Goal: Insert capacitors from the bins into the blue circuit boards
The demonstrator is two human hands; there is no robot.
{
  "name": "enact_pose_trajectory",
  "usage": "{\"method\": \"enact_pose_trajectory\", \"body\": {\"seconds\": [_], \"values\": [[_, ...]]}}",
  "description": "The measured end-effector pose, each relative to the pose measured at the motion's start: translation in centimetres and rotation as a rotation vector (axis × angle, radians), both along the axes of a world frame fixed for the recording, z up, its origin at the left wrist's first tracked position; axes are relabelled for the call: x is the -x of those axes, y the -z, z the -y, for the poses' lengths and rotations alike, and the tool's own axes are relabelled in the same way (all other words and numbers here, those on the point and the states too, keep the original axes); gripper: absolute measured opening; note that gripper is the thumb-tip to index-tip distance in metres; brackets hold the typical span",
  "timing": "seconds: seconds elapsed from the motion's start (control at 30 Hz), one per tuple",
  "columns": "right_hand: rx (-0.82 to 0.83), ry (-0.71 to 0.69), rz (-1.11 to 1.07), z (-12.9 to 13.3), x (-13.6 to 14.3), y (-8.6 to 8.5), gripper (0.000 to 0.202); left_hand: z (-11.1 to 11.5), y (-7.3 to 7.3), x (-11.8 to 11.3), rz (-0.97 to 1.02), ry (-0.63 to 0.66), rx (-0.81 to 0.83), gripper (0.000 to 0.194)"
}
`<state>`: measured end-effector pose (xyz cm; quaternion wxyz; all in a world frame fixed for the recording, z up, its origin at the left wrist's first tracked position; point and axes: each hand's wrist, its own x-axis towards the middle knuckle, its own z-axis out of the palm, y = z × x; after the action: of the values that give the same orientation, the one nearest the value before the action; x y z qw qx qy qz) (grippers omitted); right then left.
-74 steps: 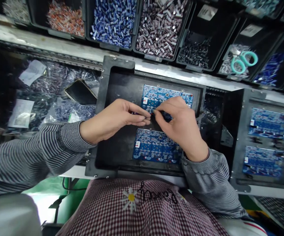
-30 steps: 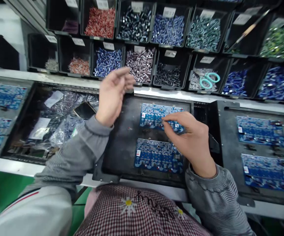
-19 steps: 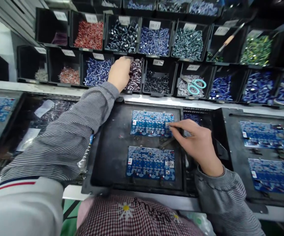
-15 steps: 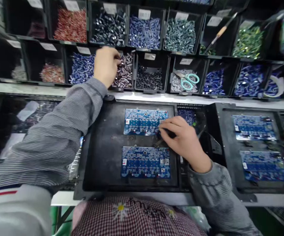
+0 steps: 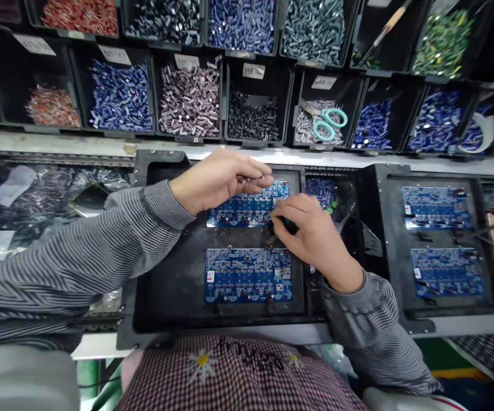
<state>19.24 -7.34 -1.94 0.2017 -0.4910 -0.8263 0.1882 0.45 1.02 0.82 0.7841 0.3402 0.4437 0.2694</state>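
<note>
My left hand (image 5: pixel 225 178) hovers over the upper blue circuit board (image 5: pixel 244 217), palm turned inward. Its fingers are closed on a few small capacitors (image 5: pixel 245 180), only partly visible. At that board's right edge, my right hand (image 5: pixel 304 231) has thumb and forefinger pinched together; what they hold is hidden, though something dark shows inside the curled fingers. Below lies a second blue circuit board (image 5: pixel 249 275) with a white label at its left. Both boards sit in a black tray (image 5: pixel 169 297).
Behind the tray stand rows of black bins, among them one of brownish-purple capacitors (image 5: pixel 191 100) and one with turquoise scissors (image 5: pixel 330 123). Another black tray (image 5: pixel 394 228) with two boards is at the right. Bagged parts (image 5: pixel 53 194) lie at the left.
My left hand has come out of the brownish-purple capacitor bin, down and right to above the upper board. My right hand stays by that board's right edge. The view has shifted slightly.
</note>
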Motion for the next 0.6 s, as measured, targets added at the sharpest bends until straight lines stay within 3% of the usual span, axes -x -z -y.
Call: {"method": "enact_pose_trajectory", "body": {"seconds": [0.13,0.33,0.5,0.6], "values": [[0.0,-0.023,0.021,-0.1,-0.1,0.2,0.015,0.9,1.3,-0.6,-0.137,0.139,-0.065,0.007],[0.021,-0.088,0.002,-0.1,-0.6,0.0,0.019,1.2,1.5,-0.4,-0.194,0.204,-0.079,0.015],[-0.03,0.081,-0.186,-0.3,-0.2,-0.7,0.016,1.5,1.1,-0.5,-0.157,0.227,-0.008,0.027],[-0.045,0.122,-0.218,-1.3,0.1,-0.9,0.013,1.6,0.8,-0.8,-0.103,0.206,0.05,0.023]]}}
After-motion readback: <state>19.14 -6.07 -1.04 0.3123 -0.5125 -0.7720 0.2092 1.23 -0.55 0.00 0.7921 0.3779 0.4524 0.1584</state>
